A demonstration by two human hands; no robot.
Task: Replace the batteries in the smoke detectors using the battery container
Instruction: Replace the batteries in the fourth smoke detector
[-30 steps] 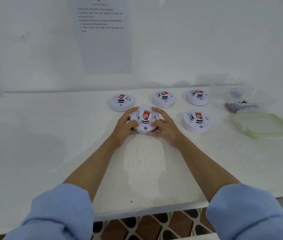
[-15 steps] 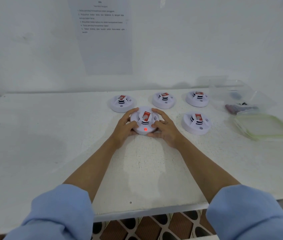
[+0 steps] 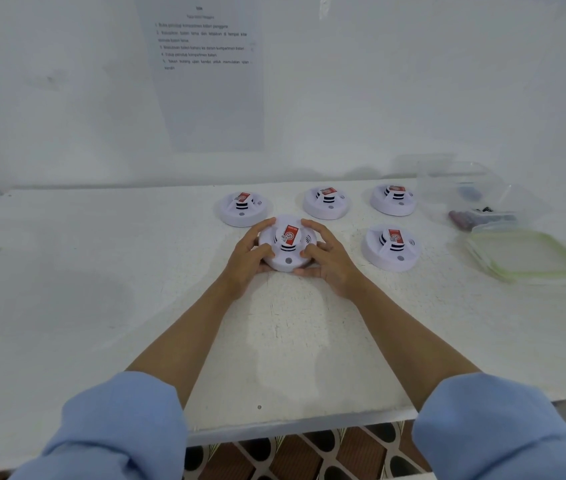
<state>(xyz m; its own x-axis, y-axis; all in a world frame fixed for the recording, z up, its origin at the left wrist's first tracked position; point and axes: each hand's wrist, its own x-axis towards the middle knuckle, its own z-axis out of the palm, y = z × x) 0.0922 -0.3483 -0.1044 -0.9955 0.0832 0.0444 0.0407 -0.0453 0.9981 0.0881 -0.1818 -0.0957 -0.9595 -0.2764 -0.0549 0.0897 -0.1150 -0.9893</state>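
Nearest to us, our two blue sleeves (image 3: pixel 118 427) lead out over the white worktop (image 3: pixel 101 306) to the one smoke detector (image 3: pixel 286 249) we are working on. It sits face up, its red label on top and its small grey button unlit. Our left grip (image 3: pixel 248 259) grasps its left rim with curled fingers and our right grip (image 3: pixel 330 261) grasps the right rim the same way, so the unit is held from both sides and rests on the worktop. We judge this to be the step of handling a single unit, either about to open it or just closed up; we cannot tell from here whether its batteries are new. If it is yet to be opened, the next move calls for lifting or turning it over between both grips to reach the back. After that, one grip must let go to reach well to the right. A second detector (image 3: pixel 391 247) lies near on the right, and a back row of three (image 3: pixel 242 209), (image 3: pixel 326 203), (image 3: pixel 393 199) lies beyond, all face up and apart from one another. Farther right the green-rimmed lid (image 3: pixel 524 254) lies flat, and just behind it stands the clear battery container (image 3: pixel 461 188), open, with a few batteries (image 3: pixel 461 218) inside. A printed sheet (image 3: pixel 205 81) hangs on the wall behind, too blurred to read with confidence.
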